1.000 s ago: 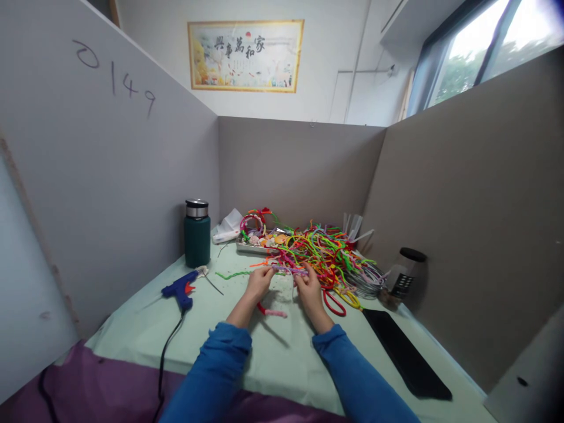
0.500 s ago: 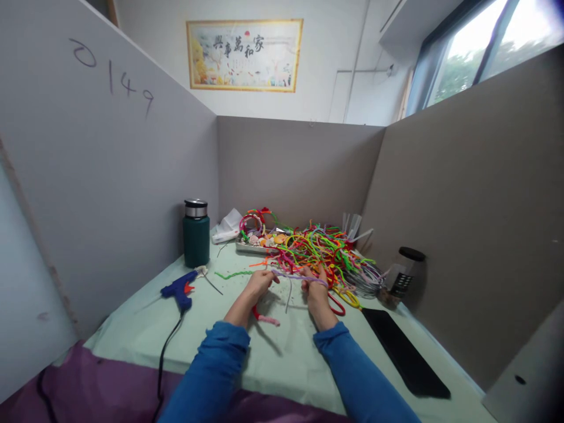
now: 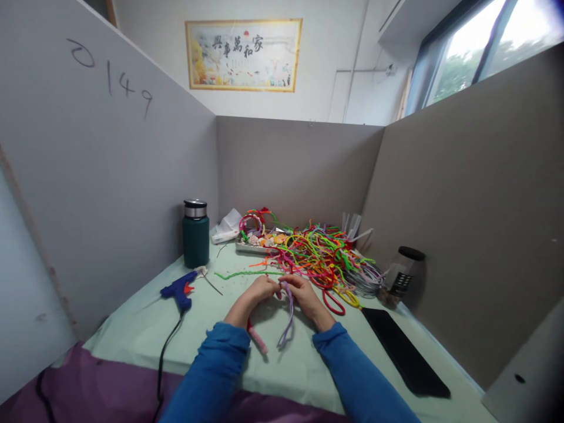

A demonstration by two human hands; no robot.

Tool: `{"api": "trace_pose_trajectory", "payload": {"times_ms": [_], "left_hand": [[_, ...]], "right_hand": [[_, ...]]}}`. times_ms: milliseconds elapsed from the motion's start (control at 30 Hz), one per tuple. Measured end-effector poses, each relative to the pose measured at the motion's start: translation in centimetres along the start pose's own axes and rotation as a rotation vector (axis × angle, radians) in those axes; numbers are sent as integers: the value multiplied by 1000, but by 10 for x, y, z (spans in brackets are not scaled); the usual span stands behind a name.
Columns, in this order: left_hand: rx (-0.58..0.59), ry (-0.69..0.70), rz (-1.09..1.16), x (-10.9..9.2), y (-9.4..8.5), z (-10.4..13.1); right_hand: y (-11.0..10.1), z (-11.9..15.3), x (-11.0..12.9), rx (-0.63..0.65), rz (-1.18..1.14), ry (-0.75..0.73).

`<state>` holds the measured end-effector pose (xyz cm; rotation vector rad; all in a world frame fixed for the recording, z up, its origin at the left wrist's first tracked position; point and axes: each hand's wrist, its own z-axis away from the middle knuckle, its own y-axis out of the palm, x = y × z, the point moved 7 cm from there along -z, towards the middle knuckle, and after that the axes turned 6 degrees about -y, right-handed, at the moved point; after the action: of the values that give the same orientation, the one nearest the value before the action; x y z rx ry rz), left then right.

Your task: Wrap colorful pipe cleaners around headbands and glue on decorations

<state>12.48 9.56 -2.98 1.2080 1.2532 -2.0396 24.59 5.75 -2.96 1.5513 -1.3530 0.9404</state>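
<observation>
My left hand [image 3: 261,292] and my right hand [image 3: 304,295] meet above the middle of the table, fingertips almost touching. Both are closed on a lilac pipe cleaner [image 3: 289,317], whose strands hang down between them toward the table. A pink pipe cleaner piece [image 3: 258,339] sticks out below my left hand, its upper part hidden by the hand. Just behind the hands lies a twisted green pipe cleaner [image 3: 242,274]. The exact pinch of the fingertips is partly hidden.
A heap of coloured pipe cleaners [image 3: 319,249] and a metal tray [image 3: 252,248] lie behind. Green bottle [image 3: 196,235] and blue glue gun [image 3: 180,291] with its cord stand left. Red-handled scissors [image 3: 333,302], a black flat object [image 3: 403,352] and a jar [image 3: 402,276] are right.
My right hand has moved left to meet my left hand. The lilac pipe cleaner, stretched between the hands before, now hangs down. The pink piece has swung to point more downward.
</observation>
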Motion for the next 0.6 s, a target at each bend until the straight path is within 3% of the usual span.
{"api": "trace_pose_trajectory", "payload": {"times_ms": [233,433,600], "left_hand": [[165,135,153,-9,14,2],[116,120,371,-15,11,6],[160,161,591,-22,4,12]], "right_hand": [[-22,-3,-6,-277,86,9],[-28,-5,-8,-345,90,-46],[-24,-5,-7,-311,92,-21]]}}
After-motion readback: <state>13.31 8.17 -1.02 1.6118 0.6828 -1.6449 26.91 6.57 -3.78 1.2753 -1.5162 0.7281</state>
